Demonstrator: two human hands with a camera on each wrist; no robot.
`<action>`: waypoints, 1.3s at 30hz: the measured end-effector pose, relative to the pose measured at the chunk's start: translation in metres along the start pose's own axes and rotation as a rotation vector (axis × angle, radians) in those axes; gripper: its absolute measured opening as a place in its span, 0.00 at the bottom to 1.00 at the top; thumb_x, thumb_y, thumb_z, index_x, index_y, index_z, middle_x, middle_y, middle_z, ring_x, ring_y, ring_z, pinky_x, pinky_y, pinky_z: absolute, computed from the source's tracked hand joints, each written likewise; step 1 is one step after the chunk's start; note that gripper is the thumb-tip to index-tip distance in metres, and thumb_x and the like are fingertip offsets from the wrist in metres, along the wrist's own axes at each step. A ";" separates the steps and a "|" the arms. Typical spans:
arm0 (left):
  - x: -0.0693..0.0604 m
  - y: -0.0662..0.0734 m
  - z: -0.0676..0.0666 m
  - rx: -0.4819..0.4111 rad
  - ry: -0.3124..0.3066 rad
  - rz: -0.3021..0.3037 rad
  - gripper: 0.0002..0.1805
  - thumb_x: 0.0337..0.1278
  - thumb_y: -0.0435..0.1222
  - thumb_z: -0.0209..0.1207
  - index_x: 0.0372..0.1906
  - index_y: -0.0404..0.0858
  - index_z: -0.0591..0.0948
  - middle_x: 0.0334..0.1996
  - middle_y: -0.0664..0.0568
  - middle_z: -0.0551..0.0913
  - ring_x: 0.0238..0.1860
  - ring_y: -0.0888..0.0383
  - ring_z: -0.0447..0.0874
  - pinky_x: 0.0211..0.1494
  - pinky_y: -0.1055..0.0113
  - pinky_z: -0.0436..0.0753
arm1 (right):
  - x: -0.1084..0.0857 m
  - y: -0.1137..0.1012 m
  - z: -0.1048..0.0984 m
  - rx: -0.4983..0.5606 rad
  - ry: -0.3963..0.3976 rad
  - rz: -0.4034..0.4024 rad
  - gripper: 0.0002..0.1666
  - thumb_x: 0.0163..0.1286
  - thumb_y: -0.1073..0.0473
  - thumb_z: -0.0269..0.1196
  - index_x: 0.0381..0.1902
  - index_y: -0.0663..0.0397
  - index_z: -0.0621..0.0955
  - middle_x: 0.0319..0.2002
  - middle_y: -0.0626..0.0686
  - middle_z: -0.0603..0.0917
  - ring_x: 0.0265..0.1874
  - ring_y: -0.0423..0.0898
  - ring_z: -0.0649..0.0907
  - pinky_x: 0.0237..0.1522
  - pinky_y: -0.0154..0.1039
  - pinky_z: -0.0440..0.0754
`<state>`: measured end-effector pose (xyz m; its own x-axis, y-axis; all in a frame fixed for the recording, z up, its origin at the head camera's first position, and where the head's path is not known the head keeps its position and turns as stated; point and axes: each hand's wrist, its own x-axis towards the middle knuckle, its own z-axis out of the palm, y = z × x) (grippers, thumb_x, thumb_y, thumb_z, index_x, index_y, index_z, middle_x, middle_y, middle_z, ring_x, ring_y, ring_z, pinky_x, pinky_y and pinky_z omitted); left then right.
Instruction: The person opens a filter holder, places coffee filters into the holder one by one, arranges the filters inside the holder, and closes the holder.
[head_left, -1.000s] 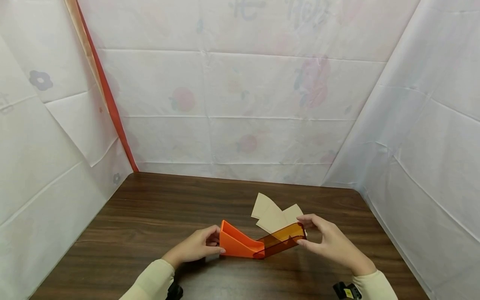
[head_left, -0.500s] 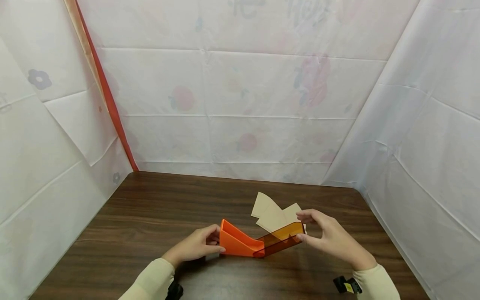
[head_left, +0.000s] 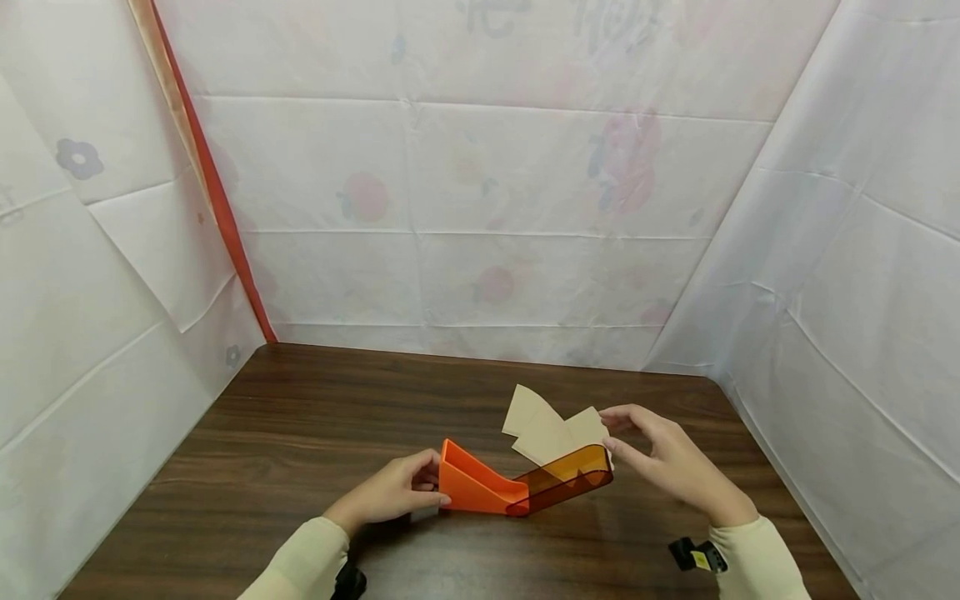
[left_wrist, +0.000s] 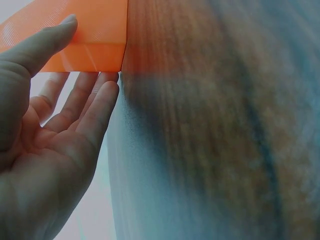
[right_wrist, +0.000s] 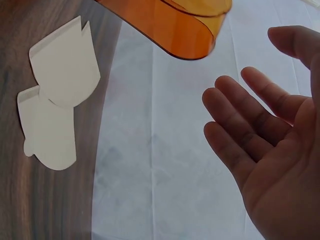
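An orange holder (head_left: 476,485) stands on the table with a translucent amber cover (head_left: 566,479) joined at its right end and swung out to the right. My left hand (head_left: 390,493) grips the holder's left end; in the left wrist view the thumb lies on the orange side (left_wrist: 95,30) and the fingers are behind it. Just beyond the cover's free end, my right hand (head_left: 675,462) is raised with fingers apart, holding nothing. In the right wrist view a gap separates that hand (right_wrist: 280,150) from the amber cover (right_wrist: 180,30).
Several beige paper pieces (head_left: 551,433) lie overlapping on the dark wooden table (head_left: 360,400), behind the cover. White printed sheets (head_left: 465,183) hang at the back and on both sides of the table.
My right hand has let go of the amber cover's end and moved slightly up and right. The left hand and the orange holder have stayed in place.
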<state>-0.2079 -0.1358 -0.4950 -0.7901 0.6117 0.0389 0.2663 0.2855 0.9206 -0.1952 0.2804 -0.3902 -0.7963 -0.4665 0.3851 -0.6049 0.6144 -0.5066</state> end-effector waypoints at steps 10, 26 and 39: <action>-0.001 0.000 0.000 -0.004 0.001 0.001 0.15 0.62 0.39 0.68 0.51 0.43 0.78 0.49 0.55 0.83 0.52 0.54 0.82 0.57 0.58 0.81 | 0.008 0.004 -0.007 0.006 -0.016 0.038 0.16 0.75 0.52 0.62 0.59 0.41 0.78 0.55 0.39 0.81 0.53 0.42 0.82 0.49 0.49 0.83; -0.001 -0.001 0.000 -0.006 0.001 0.002 0.16 0.62 0.39 0.68 0.51 0.44 0.78 0.50 0.56 0.83 0.52 0.55 0.82 0.57 0.58 0.80 | 0.024 0.025 -0.008 0.018 -0.030 0.086 0.15 0.77 0.54 0.61 0.58 0.48 0.80 0.52 0.48 0.84 0.45 0.41 0.83 0.42 0.40 0.84; -0.002 -0.002 0.000 -0.011 0.000 0.005 0.16 0.63 0.39 0.68 0.52 0.44 0.78 0.50 0.56 0.82 0.53 0.56 0.82 0.57 0.58 0.81 | 0.033 0.056 0.013 0.096 -0.105 0.191 0.17 0.76 0.51 0.61 0.57 0.50 0.80 0.49 0.48 0.84 0.45 0.43 0.83 0.46 0.39 0.82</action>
<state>-0.2069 -0.1371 -0.4971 -0.7886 0.6134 0.0437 0.2643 0.2740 0.9247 -0.2548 0.2911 -0.4157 -0.8891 -0.4141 0.1951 -0.4362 0.6368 -0.6358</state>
